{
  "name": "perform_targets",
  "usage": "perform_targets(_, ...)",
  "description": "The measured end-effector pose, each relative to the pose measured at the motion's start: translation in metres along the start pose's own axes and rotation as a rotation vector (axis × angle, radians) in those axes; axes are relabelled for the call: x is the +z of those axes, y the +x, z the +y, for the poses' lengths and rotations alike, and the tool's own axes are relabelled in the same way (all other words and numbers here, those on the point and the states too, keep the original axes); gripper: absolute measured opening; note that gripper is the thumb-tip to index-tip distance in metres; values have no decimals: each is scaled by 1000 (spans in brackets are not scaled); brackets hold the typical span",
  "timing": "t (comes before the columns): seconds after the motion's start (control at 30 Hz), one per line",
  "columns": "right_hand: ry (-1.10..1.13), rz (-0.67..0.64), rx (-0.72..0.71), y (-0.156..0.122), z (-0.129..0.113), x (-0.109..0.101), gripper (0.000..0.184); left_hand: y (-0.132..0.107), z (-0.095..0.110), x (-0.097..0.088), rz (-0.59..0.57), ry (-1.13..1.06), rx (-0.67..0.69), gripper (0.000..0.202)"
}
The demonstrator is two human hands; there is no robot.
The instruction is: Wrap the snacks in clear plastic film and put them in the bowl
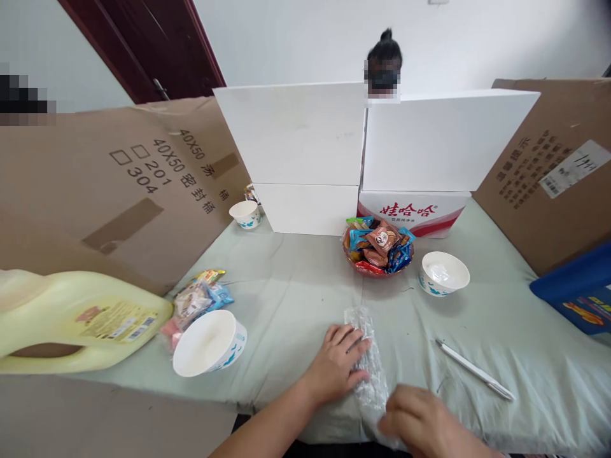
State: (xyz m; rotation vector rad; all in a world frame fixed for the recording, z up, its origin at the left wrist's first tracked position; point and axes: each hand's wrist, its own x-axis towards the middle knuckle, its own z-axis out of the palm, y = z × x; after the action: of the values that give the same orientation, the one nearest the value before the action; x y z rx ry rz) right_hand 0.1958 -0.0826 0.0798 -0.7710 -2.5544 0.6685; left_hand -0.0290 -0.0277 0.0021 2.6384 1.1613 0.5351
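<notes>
A long, narrow piece of clear bubble wrap [375, 378] lies near the table's front edge, running toward me. My left hand [337, 362] rests across it from the left, fingers stretched out over the plastic. At the near end, my right hand [417, 416] is closed with its fingers pinched on the wrap, slightly smeared by motion. To the right of the wrap lies a slim white pen [475, 370]. Beyond it stands a white paper bowl [443, 273] with something clear inside. A red bowl [377, 270] heaped with wrapped snacks sits farther back.
At left, a paper bowl [210, 343] leans tilted beside snack packets [193, 302] and a large yellow jug [90, 318]. Another paper bowl [245, 215] stands farther back. White boxes [296, 133] and brown cardboard [124, 165] wall the table; a blue container [577, 292] is at right. A person is behind.
</notes>
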Motion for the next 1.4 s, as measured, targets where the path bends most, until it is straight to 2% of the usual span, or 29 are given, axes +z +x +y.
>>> perform_targets(0.07, 17, 24, 83, 25, 13, -13, 32, -2, -1, 0, -7, -12, -4, 57)
perform_targets(0.13, 30, 61, 172, 51, 36, -15, 34, -2, -2, 1, -3, -25, -10, 56)
perform_targets(0.3, 77, 153, 375, 102, 98, 13, 21, 0, -4, 5, 47, -66, -25, 29)
perform_targets(0.4, 53, 189, 436, 111, 115, 32, 23, 1, -6, 5, 61, -79, -51, 27)
perform_targets(0.53, 16, 228, 463, 109, 118, 44, 21, 1, -7, 7, 58, -106, -67, 31)
perform_targets(0.63, -1, 239, 445, 107, 117, 46, 19, -2, -6, 9, 109, -114, -41, 28)
perform_targets(0.73, -19, 237, 415, 105, 116, 45, 17, -7, -8, 2, 232, -151, -38, 24)
perform_targets(0.83, -38, 238, 389, 103, 116, 46, 16, -6, -11, -17, 411, -192, -194, 30)
perform_targets(0.9, -50, 242, 378, 103, 115, 47, 16, 1, -14, -28, 456, -217, -227, 28)
perform_targets(1.0, -62, 248, 368, 104, 116, 49, 17, 20, -18, -32, 328, -277, -110, 20)
perform_targets(1.1, -79, 268, 367, 100, 118, 45, 21, 36, -23, -18, 188, -226, -33, 16)
perform_targets(1.2, -133, 355, 412, 85, 118, 35, 27, 39, -28, -3, 143, -142, 7, 15)
perform_targets(1.3, -90, 512, 553, 58, 112, 29, 27, 36, -31, 3, 148, -145, 53, 13)
perform_targets(1.4, 261, 532, 783, 31, 98, 36, 30, 36, -31, 3, 164, -153, 76, 13)
